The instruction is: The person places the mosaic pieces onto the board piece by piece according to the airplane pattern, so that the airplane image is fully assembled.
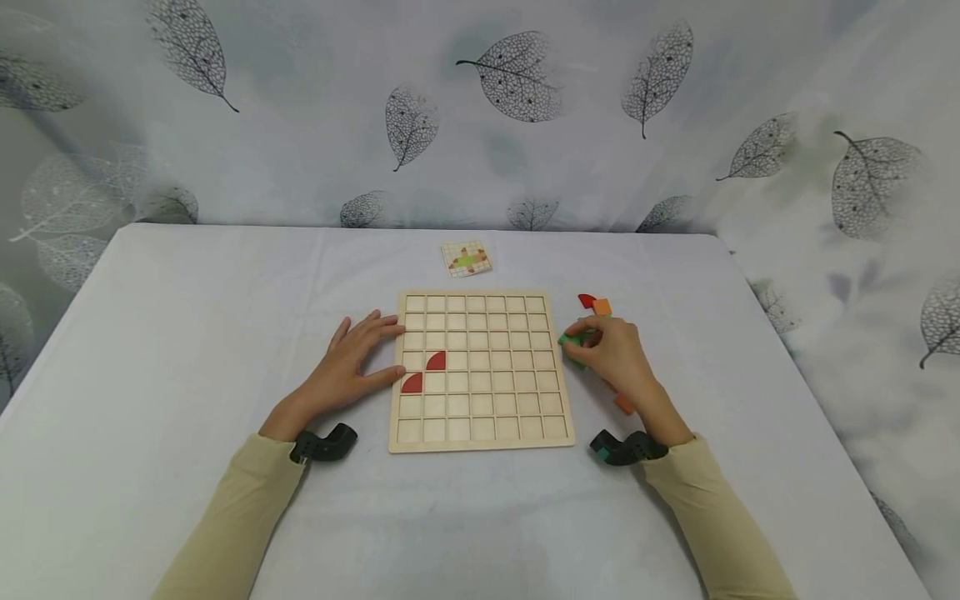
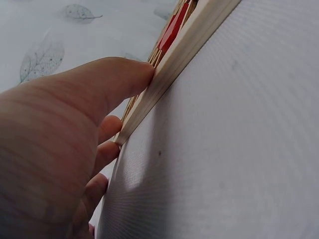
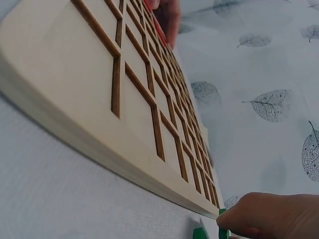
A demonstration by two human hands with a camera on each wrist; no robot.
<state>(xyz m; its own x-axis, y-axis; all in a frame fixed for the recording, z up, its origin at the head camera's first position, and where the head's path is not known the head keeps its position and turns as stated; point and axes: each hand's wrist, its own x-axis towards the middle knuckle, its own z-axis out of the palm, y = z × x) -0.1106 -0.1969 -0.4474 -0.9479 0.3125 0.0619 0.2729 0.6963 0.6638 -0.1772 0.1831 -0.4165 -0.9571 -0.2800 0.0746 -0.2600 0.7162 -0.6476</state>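
A wooden grid board (image 1: 480, 447) lies flat on the white table. Two red quarter-circle tiles (image 1: 437, 362) sit in cells near its left side, diagonal to each other. The left hand (image 1: 352, 358) rests against the board's left edge with fingers spread; its thumb (image 2: 134, 74) touches the rim in the left wrist view. Just off the board's right edge, the right hand (image 1: 618, 354) pinches a green tile (image 3: 223, 226) between thumb and fingertips. Another green tile (image 3: 199, 233) lies on the cloth close by. The held tile's full shape is hidden by the fingers.
Beyond the board lies a small pattern card (image 1: 467, 259). Around the right hand are a red tile (image 1: 586, 300), an orange tile (image 1: 602, 307) behind it and another orange tile (image 1: 624, 404) nearer the wrist. A leaf-patterned curtain (image 1: 300, 150) hangs behind the table.
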